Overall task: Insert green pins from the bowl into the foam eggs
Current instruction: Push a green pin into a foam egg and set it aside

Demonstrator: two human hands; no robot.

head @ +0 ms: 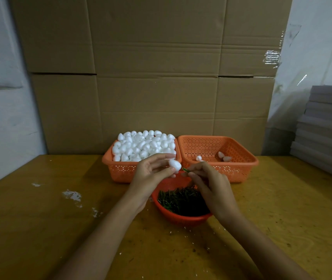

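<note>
My left hand (151, 174) pinches a white foam egg (175, 165) between fingers and thumb, above the far rim of the red bowl (181, 219). My right hand (211, 184) pinches a green pin (185, 170) whose tip points at the egg, almost touching it. The bowl holds a heap of green pins (181, 201) and sits on the table in front of me. An orange basket (120, 168) at back left is piled with several foam eggs (145, 145). The orange basket (239, 168) at back right holds three eggs (222, 156).
The yellow wooden table (282, 209) carries white foam crumbs (72, 196) at the left. Big cardboard boxes (157, 77) stand right behind the baskets. A stack of grey sheets (326, 134) lies at the right edge.
</note>
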